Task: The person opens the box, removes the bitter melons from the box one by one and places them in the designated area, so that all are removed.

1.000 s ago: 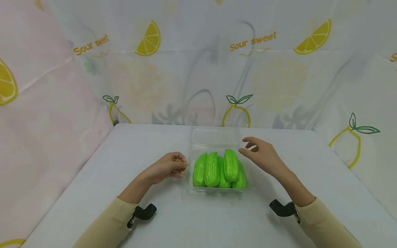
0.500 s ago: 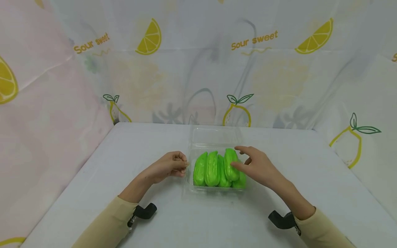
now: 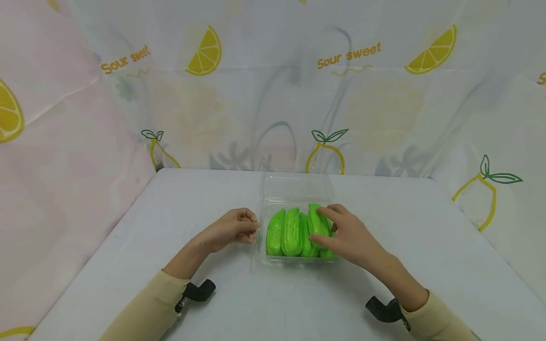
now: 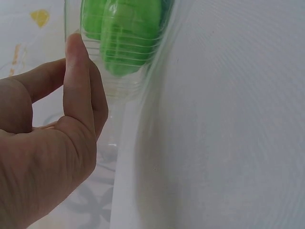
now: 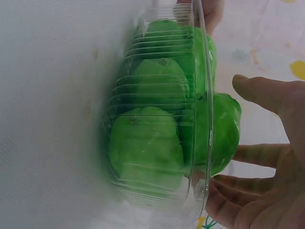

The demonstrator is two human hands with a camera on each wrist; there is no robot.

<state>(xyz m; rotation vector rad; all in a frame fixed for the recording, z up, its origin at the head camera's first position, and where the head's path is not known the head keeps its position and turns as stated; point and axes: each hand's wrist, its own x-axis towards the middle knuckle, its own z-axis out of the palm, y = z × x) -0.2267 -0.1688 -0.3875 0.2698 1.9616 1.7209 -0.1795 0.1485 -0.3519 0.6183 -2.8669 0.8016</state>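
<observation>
A clear plastic clamshell container (image 3: 261, 246) stands on the table with its lid (image 3: 294, 187) folded back. In it are several long, ridged, glossy green fruit-like pieces (image 3: 292, 232), some stacked above the rim. At the container's left side my left hand (image 3: 228, 229) pinches the rim, thumb against the near face in the left wrist view. My right hand (image 3: 351, 237) is spread over the upper right green piece (image 5: 224, 131). In the right wrist view its thumb (image 5: 259, 93) stands apart from that piece, while other fingers lie close along its far side; contact there is unclear.
The white tabletop (image 3: 204, 303) extends around the container. Behind and at the sides hangs a cloth (image 3: 264, 104) printed with lemons and lettering. A black camera mount sits on each wrist, the left mount (image 3: 200, 290) and the right mount (image 3: 381, 310).
My right hand has moved left and down from beside the container to over the upper right green piece. The left hand keeps its place at the rim.
</observation>
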